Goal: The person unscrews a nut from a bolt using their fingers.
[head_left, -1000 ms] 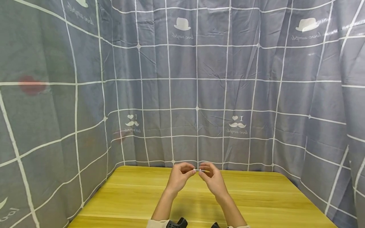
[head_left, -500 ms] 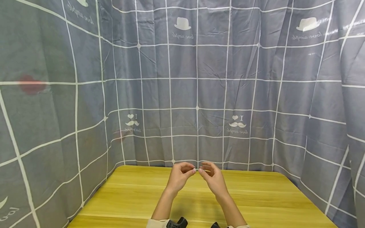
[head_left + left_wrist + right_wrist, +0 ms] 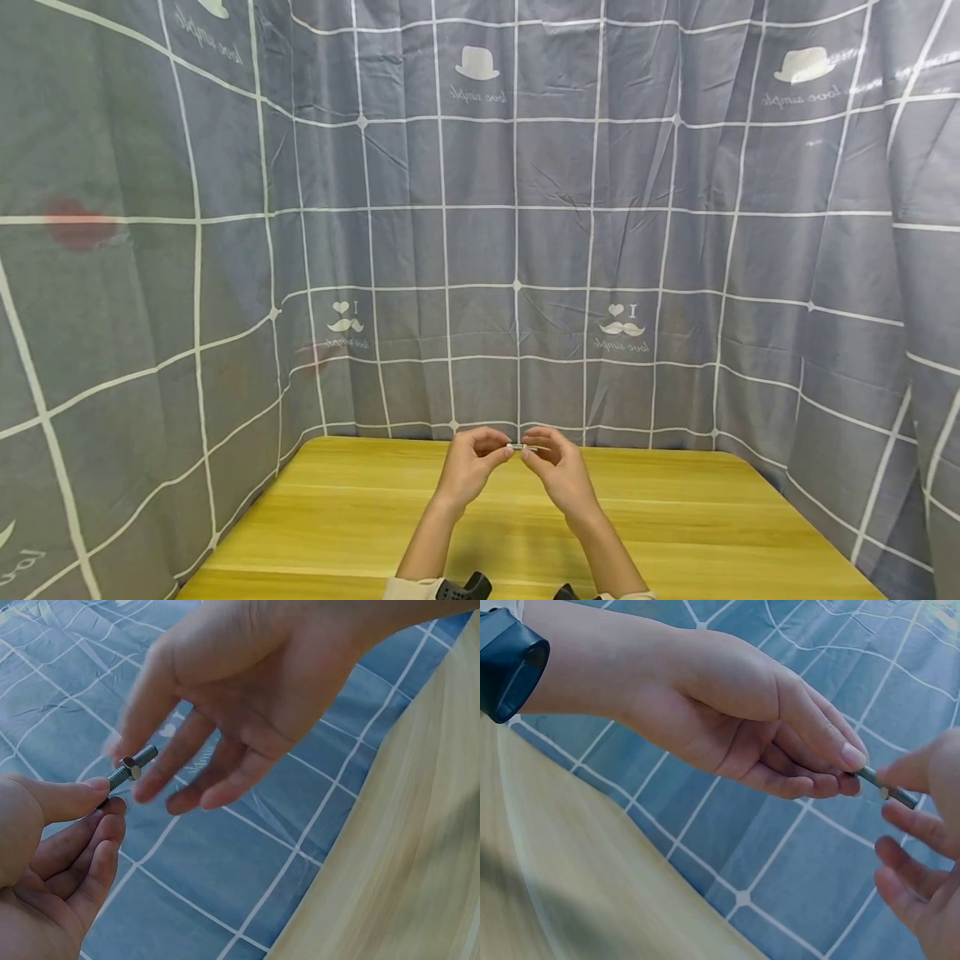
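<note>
My left hand (image 3: pixel 56 855) pinches one end of a small metal bolt (image 3: pixel 119 778) between thumb and fingertips. Its threaded shaft points across to the other hand, and the pinched end is hidden. Partway along the thread sits a hex nut (image 3: pixel 132 768). Beside it is my right hand (image 3: pixel 255 690), thumb and forefinger spread to either side of the nut and the other fingers loosely bent. In the right wrist view, the nut (image 3: pixel 885 793) shows between the parted tips of that thumb and forefinger. Whether a fingertip touches the bolt is unclear.
Both hands are raised over the far part of a yellow wood-grain table (image 3: pixel 360 517). Behind it and along both sides hangs a grey checked curtain (image 3: pixel 480 250). A dark device (image 3: pixel 465 587) is worn on the left wrist.
Half a second ago the right fingertips covered more of the bolt; now they have drawn slightly apart and more of it shows. The left hand keeps its hold.
</note>
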Tool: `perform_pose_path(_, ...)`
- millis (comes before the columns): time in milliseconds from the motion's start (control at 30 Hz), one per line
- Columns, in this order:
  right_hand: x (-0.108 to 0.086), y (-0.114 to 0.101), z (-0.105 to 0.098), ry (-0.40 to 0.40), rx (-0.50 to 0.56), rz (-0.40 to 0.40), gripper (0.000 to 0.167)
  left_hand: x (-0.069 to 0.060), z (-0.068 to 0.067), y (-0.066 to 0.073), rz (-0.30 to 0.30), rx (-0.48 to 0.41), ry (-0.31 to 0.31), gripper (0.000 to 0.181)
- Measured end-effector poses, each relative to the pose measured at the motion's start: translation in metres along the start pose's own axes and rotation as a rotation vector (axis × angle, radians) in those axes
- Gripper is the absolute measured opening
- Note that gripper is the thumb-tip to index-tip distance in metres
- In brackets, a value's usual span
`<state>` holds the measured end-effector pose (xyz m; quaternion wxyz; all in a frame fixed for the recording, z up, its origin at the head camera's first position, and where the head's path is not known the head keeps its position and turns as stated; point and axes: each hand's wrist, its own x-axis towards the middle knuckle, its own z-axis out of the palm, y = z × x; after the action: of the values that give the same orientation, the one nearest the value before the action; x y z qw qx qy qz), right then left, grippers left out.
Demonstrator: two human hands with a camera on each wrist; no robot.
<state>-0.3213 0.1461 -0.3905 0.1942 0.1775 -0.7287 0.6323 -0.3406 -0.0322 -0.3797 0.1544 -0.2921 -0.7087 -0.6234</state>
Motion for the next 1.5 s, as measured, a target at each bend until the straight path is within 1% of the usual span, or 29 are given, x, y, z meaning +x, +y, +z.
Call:
perform_pose_path(100, 0.000, 0.001, 0.001, 0.011, -0.034, 0.019, 0.029, 0.000, 0.000, 0.001, 0.005, -0.009, 0.001, 0.010)
perform_pose_path(133, 0.001, 0.002, 0.001, 0.019, -0.046, 0.026, 0.027, 0.000, 0.000, 0.002, 0.013, 0.000, 0.001, 0.009)
perform_pose_path(167, 0.002, 0.003, 0.001, 0.026, -0.056, 0.029, 0.026, 0.000, -0.001, -0.002, 0.014, 0.000, 0.002, 0.011)
perform_pose_path(200, 0.002, 0.003, 0.002, 0.031, -0.068, 0.028, 0.023, 0.000, -0.001, -0.002, 0.016, 0.007, 0.001, 0.011)
perform_pose_path(300, 0.002, 0.003, 0.002, 0.028, -0.059, 0.023, 0.015, -0.001, -0.002, -0.004, 0.011, 0.005, -0.002, 0.012)
perform_pose_path(400, 0.001, 0.002, 0.002, 0.006, -0.050, 0.027, 0.020, 0.000, -0.002, -0.005, -0.004, 0.005, -0.008, 0.012)
perform_pose_path(500, 0.000, 0.000, 0.002, -0.005, -0.055, 0.040, 0.030, 0.000, -0.002, -0.005, 0.002, 0.006, -0.010, 0.012)
perform_pose_path(567, -0.001, 0.000, 0.001, -0.003, -0.060, 0.038, 0.032, 0.001, -0.001, -0.005, 0.012, 0.007, -0.009, 0.011)
perform_pose_path(633, -0.002, 0.001, 0.001, 0.007, -0.064, 0.025, 0.029, 0.001, -0.001, -0.005, 0.016, 0.009, -0.012, 0.012)
perform_pose_path(767, -0.002, 0.002, -0.001, 0.015, -0.044, -0.010, 0.017, 0.000, -0.001, -0.005, -0.011, 0.010, -0.018, 0.015)
perform_pose_path(867, -0.001, 0.001, -0.001, 0.002, -0.035, -0.016, 0.024, -0.001, -0.002, -0.004, -0.014, 0.006, -0.016, 0.015)
perform_pose_path(1000, 0.000, 0.003, -0.001, 0.009, -0.046, 0.002, 0.033, 0.000, -0.002, -0.003, 0.001, -0.002, -0.010, 0.012)
perform_pose_path(1067, 0.001, 0.003, -0.001, 0.022, -0.048, 0.013, 0.029, 0.000, -0.002, -0.003, 0.003, -0.005, -0.008, 0.012)
perform_pose_path(1167, 0.001, 0.003, -0.001, 0.031, -0.044, 0.009, 0.018, 0.001, -0.002, -0.002, -0.010, 0.002, -0.005, 0.012)
perform_pose_path(1233, 0.000, 0.000, 0.000, 0.028, -0.051, -0.003, 0.015, 0.000, -0.002, 0.000, -0.010, 0.006, 0.000, 0.012)
perform_pose_path(1300, 0.000, -0.005, 0.002, 0.022, -0.057, -0.007, 0.020, 0.000, -0.002, 0.005, -0.011, 0.012, 0.006, 0.010)
perform_pose_path(1400, -0.003, -0.016, 0.005, 0.017, -0.071, 0.017, 0.026, -0.004, -0.002, 0.019, -0.003, 0.015, 0.007, 0.009)
perform_pose_path(1500, -0.006, -0.021, 0.006, 0.022, -0.077, 0.043, 0.023, -0.007, -0.002, 0.025, 0.012, 0.023, 0.006, 0.009)
